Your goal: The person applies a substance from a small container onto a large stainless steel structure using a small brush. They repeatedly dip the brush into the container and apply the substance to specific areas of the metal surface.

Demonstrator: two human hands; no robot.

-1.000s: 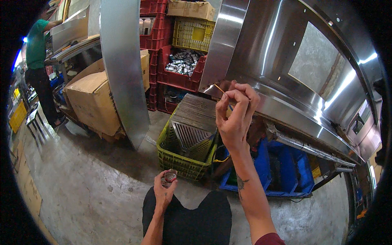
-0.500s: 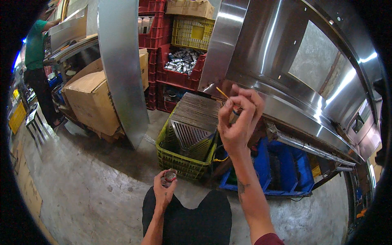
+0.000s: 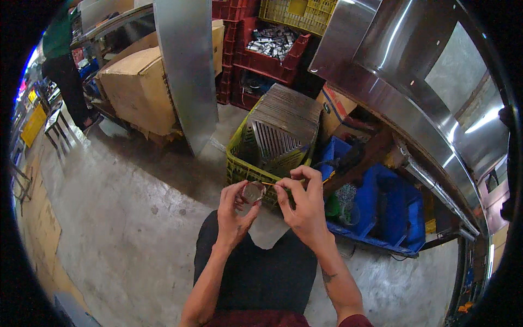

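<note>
In my left hand (image 3: 233, 217) is a small clear round cup (image 3: 253, 192), gripped at its sides between thumb and fingers above my knees. My right hand (image 3: 306, 211) pinches a thin yellow stick (image 3: 268, 183) whose end reaches the cup's rim. Whether the tip dips inside is too small to tell. Just beyond both hands stands a yellow-green plastic crate (image 3: 235, 163) packed with slotted metal panels (image 3: 289, 111).
Blue bins (image 3: 400, 240) stand right of the crate, under a large stainless steel sheet structure (image 3: 376, 92). Red crates (image 3: 297, 62) with small metal parts are stacked behind. At left are a tall metal sheet (image 3: 188, 71), a cardboard box (image 3: 139, 92) and another person (image 3: 65, 71).
My right hand has come down and inward with the stick, from near the steel sheet to the cup. My left hand has risen slightly with the cup, and the view has tilted downward.
</note>
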